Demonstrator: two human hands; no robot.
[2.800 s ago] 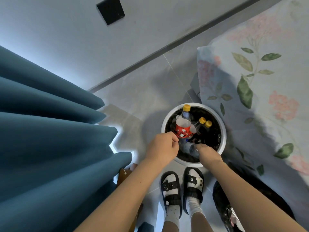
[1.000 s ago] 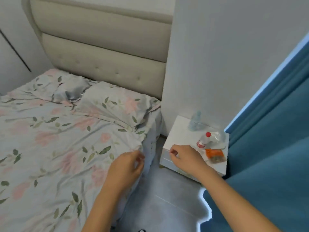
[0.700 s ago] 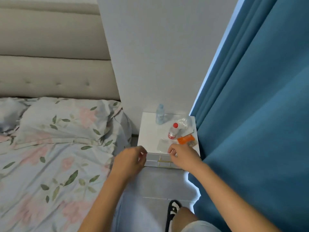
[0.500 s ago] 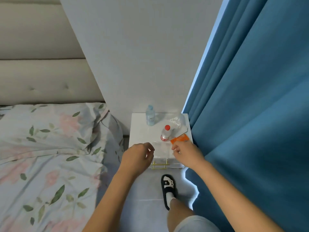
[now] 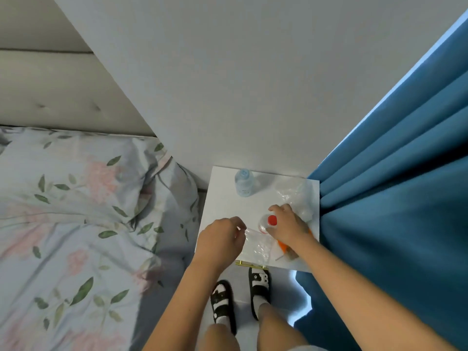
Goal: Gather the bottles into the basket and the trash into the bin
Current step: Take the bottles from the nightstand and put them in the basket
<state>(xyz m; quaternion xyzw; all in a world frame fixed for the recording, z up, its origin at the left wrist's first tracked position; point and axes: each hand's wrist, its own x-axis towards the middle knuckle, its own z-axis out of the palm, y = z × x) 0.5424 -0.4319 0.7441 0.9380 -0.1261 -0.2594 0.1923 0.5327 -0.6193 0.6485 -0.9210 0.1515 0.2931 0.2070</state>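
Floral cotton covers the bed (image 5: 76,224) on the far left, with a padded headboard (image 5: 50,84) behind it. Just right of the bed stands a white bench (image 5: 217,198) against the wall. The left hand (image 5: 219,240) hovers over its near edge, fingers curled and pinching the corner of a clear plastic wrapper (image 5: 258,245) lying flat on the top. An upright clear bottle (image 5: 244,183) stands at the back. The right hand (image 5: 287,225) wraps its fingers around a small red-capped bottle (image 5: 271,221) standing near the middle. An orange packet (image 5: 283,247) lies partly under that wrist, and a crumpled clear bag (image 5: 295,192) sits at the back right corner. A blue curtain (image 5: 405,198) hangs alongside. Two sandalled feet (image 5: 240,292) stand on the floor below.
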